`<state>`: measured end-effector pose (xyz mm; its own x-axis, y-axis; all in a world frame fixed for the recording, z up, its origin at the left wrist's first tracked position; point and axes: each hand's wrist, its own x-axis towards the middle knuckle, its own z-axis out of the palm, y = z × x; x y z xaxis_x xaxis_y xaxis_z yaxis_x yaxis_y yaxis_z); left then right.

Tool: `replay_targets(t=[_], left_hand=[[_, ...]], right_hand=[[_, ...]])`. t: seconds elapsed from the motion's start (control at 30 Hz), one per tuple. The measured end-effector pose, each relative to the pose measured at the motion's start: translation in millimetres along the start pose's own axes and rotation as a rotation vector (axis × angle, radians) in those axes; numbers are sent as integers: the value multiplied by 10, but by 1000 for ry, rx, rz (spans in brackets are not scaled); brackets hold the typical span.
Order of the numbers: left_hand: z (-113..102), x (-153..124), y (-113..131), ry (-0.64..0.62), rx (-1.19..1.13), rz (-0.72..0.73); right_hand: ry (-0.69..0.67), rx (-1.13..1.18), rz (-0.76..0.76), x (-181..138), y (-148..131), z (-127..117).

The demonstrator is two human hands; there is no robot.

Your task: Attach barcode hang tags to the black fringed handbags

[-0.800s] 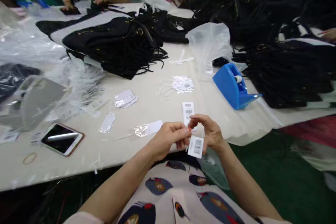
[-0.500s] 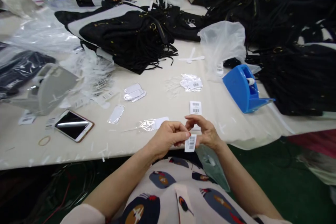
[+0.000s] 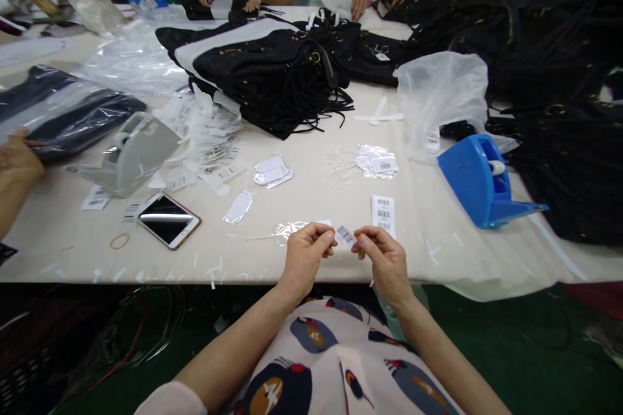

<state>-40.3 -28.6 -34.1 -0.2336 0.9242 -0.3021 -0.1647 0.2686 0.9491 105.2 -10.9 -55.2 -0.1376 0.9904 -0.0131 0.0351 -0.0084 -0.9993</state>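
Head view: near the middle of the near edge of the surface, the left hand and right hand pinch opposite ends of a small barcode label, thumbs closed to fingertips, holding it tilted between them. Among the containers, a clear plastic sleeve lies just beyond the left hand, which partly hides it; a white tag appears to be inside. Farther from the near edge is a pile of sleeved tags, their thin strings trailing left. A translucent plastic bag slumps toward the right edge, black material and a barcode at its base; whether these are inside I cannot tell. Toward the left edge, a clear wrapper encloses a dark article, with another person's hand at its near side. A label sheet stands close in the way, just beyond the right hand. A blue tape dispenser sits toward the right edge; a grey tape dispenser, phone and rubber band are toward the near left corner. Black fringed bags cover much of the surface toward the far edge, where two people work.
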Motion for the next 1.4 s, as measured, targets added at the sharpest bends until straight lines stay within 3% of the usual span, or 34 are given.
replay_targets(t=[0.17, 0.23, 0.37, 0.53, 0.67, 0.77, 0.83, 0.93, 1.03, 1.4], left_hand=[[-106, 72, 128, -373, 612, 227], [-116, 101, 190, -436, 863, 341], [-76, 118, 238, -467, 1218, 443], [-58, 113, 224, -472, 1359, 401], [-269, 181, 207, -356, 1304, 374], [-551, 298, 96, -224, 1257, 559], [-729, 381, -42, -251, 1256, 732], [-903, 465, -276, -412, 1310, 931], [-974, 492, -438, -469, 1361, 1004], [-1040, 511, -568, -424, 1268, 971]], right_hand=[[-276, -499, -395, 192, -276, -114], [-387, -652, -479, 259, -376, -125], [-521, -886, -451, 330, -438, -91], [-599, -929, -320, 342, -354, -32], [-462, -772, -220, 350, -238, 20], [-246, -483, -20, 365, -102, 80], [-142, -277, 119, 373, 7, 145], [-65, -105, 267, 376, 169, 272], [-54, -111, 341, 381, 299, 380], [-98, -449, 260, 455, 379, 462]])
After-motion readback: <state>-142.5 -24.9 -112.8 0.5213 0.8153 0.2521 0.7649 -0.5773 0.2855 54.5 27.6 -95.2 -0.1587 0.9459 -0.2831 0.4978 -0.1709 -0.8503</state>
